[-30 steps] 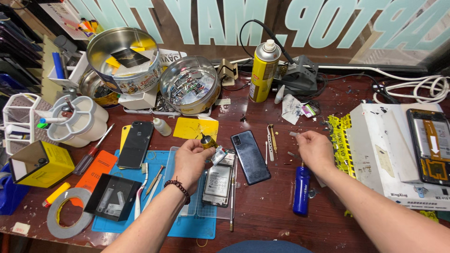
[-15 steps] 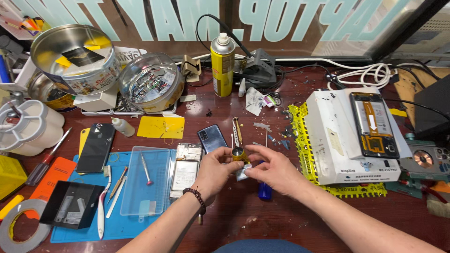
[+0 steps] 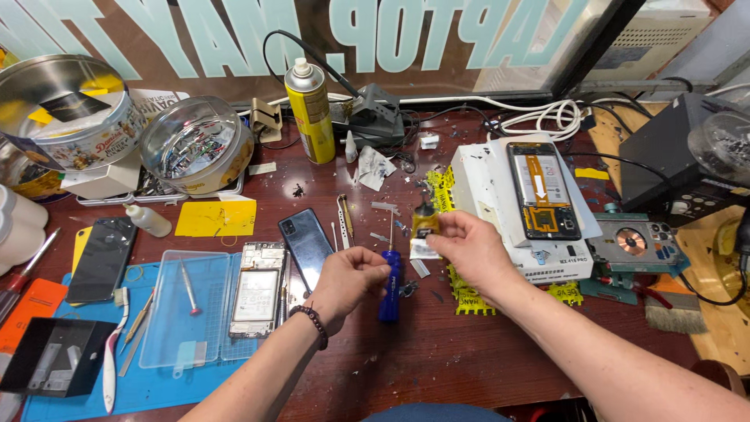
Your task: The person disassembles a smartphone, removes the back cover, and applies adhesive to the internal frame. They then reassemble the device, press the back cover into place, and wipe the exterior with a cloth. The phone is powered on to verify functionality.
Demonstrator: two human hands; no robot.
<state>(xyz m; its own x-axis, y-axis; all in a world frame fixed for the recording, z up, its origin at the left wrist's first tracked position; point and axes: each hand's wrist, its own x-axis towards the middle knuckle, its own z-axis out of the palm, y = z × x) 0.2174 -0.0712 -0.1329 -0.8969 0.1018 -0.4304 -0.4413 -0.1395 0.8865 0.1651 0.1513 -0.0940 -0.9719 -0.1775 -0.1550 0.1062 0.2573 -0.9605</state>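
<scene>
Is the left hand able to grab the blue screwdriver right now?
Probably yes. The left hand sits right beside the blue screwdriver, which lies on the wooden table with nothing on top of it. The right hand is busy holding a small yellow tube above it.

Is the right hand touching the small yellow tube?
Touching. The head view shows the right hand pinching the small yellow tube between its fingertips, raised above the table, with no gap between fingers and tube.
</scene>
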